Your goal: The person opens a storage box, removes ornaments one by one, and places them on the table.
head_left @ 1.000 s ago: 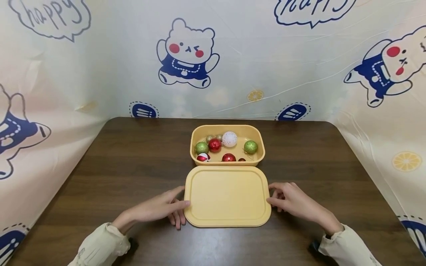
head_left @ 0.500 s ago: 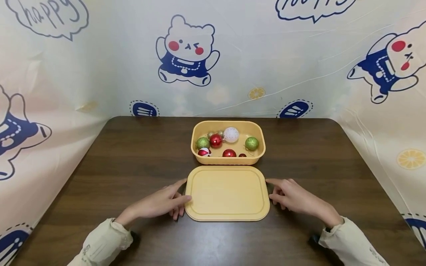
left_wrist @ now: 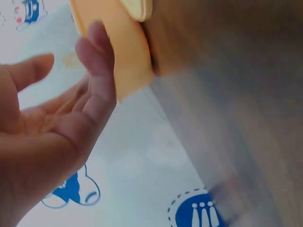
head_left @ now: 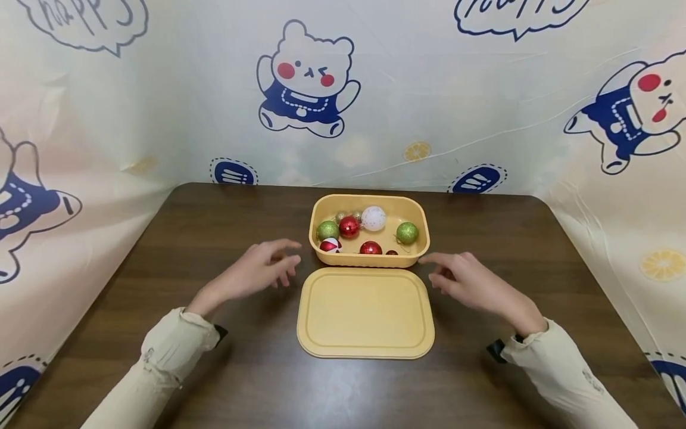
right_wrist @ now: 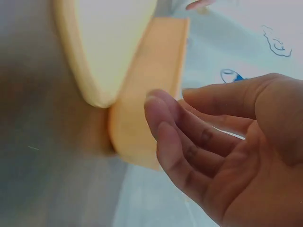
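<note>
A yellow rectangular box (head_left: pixel 370 261) stands toward the back of the table, with several Christmas baubles in it: green (head_left: pixel 407 233), red (head_left: pixel 349 227), white (head_left: pixel 373 218) and others. Its flat yellow lid (head_left: pixel 366 313) lies in front, close against the box. To the left of the box my left hand (head_left: pixel 257 271) hovers with loosely bent fingers, holding nothing. My right hand (head_left: pixel 471 280) is by the box's front right corner, its index finger close to the wall; whether it touches I cannot tell. Both wrist views show bare, relaxed fingers near the box's side (left_wrist: pixel 130 56) (right_wrist: pixel 147 90).
The dark wooden table (head_left: pixel 214 381) reaches back to a printed cloth (head_left: pixel 391 89) with bear figures, which also hangs along both sides. Black wrist straps (head_left: pixel 497 350) show at the cuffs of the light sleeves (head_left: pixel 563 369).
The lid slid slightly forward against the box, pushing the box back a little. Both hands then left the lid's sides and moved up toward the box's sides.
</note>
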`<state>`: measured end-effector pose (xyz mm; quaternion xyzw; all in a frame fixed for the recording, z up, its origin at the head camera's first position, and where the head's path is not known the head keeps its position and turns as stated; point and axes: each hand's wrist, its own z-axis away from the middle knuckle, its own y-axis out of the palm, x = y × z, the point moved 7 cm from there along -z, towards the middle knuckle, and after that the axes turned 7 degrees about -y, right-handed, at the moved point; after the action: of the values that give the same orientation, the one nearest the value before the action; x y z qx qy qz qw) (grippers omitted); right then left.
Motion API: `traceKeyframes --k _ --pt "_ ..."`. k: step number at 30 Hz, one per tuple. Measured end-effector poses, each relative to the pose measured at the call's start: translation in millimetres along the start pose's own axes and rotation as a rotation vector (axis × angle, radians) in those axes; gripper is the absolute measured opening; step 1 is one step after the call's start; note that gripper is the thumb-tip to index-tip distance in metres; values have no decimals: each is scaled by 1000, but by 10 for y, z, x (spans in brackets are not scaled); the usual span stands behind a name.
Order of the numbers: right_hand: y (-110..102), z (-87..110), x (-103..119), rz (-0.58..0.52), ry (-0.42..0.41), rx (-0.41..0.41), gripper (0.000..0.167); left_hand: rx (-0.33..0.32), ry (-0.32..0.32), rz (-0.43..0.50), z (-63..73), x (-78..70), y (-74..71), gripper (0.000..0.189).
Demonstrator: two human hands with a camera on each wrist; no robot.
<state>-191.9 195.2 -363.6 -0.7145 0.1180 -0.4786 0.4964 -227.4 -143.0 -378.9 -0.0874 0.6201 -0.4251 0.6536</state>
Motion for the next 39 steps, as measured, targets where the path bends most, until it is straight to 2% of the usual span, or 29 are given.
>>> traceKeyframes --k 3,6,11,14,19,23,28,35,39 --pt "-165 -130 -5 76 4 -93 32 -84 -6 32 -152 0 -107 38" --pt "-277 -277 -47 145 23 -156 32 -122 -30 66 -306 28 -142 40" --pt "-292 -492 -177 197 65 -177 35 -88 -57 176 -548 52 -72 47" --pt "-211 -596 -251 201 48 -188 35 -39 -57 233 -631 22 -4 51" --pt "-38 -686 -360 232 33 -181 35 25 -26 297 -692 -12 86 52" --pt "36 -717 -417 190 53 -158 33 18 -5 339 -711 11 78 49" --pt "86 -737 -422 125 74 -126 27 20 1 319 -725 39 89 42" --pt "133 -793 -420 103 74 -95 27 18 -14 314 -734 106 107 39" --pt "131 -814 -453 99 83 -87 25 38 -6 328 -770 128 92 41"
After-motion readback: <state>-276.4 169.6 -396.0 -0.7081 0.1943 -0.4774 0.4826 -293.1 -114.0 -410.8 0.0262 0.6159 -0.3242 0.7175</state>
